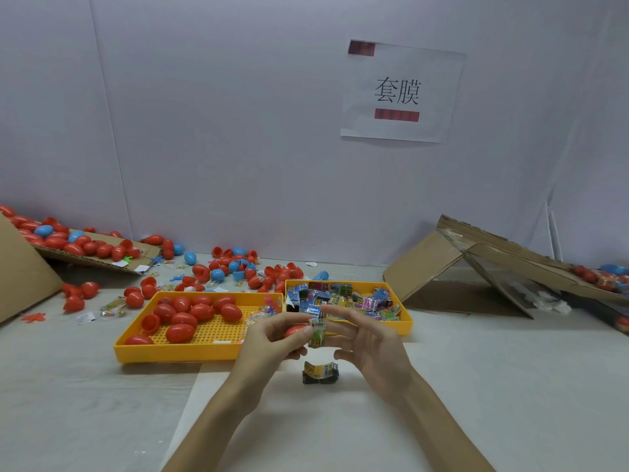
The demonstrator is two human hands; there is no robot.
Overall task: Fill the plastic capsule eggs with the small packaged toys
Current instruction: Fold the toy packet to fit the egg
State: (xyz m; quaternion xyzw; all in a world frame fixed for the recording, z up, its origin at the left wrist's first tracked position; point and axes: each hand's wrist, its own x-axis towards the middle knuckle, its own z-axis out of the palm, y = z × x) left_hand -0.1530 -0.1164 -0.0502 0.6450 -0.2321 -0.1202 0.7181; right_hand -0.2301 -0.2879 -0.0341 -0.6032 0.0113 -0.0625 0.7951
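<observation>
At the lower centre of the frame, a red capsule egg (295,331) is gripped in the curled fingers of the left hand (272,338). A small packaged toy (317,333) is held upright at its right side. The packet is touched by the spread, mostly straight fingers of the right hand (374,345). A second packet (320,373) is seen lying on the tabletop (85,403) just below the hands. Behind them, red eggs are held in the left yellow tray (177,353) and packets in the right yellow tray (407,327). Loose eggs (218,274) are scattered beyond, at the centre left.
</observation>
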